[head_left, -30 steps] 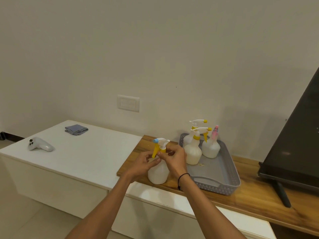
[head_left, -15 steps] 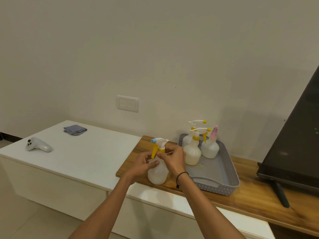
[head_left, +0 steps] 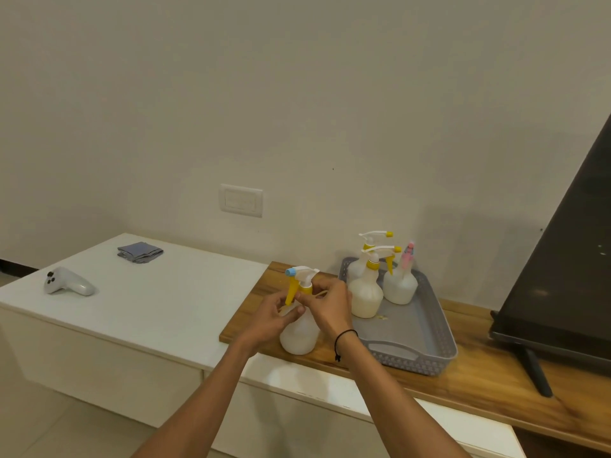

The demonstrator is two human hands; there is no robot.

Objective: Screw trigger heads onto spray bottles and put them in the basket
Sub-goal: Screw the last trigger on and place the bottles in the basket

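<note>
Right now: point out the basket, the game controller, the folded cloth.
basket [head_left: 444, 328]: head view, right rim.
game controller [head_left: 71, 284]: head view, middle of body.
folded cloth [head_left: 140, 252]: head view, top face.

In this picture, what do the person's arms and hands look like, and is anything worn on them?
Both forearms are bare, with no sleeves in view. The right hand has a thin black cord bracelet at its wrist, with a short knotted end hanging down. The left hand wears nothing. No rings or gloves show.

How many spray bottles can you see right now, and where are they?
4. Three stand at the far end of the gray basket: front bottle, back bottle, pink-topped bottle. The fourth bottle stands on the wooden board, held by both hands. None seems hidden.
</note>
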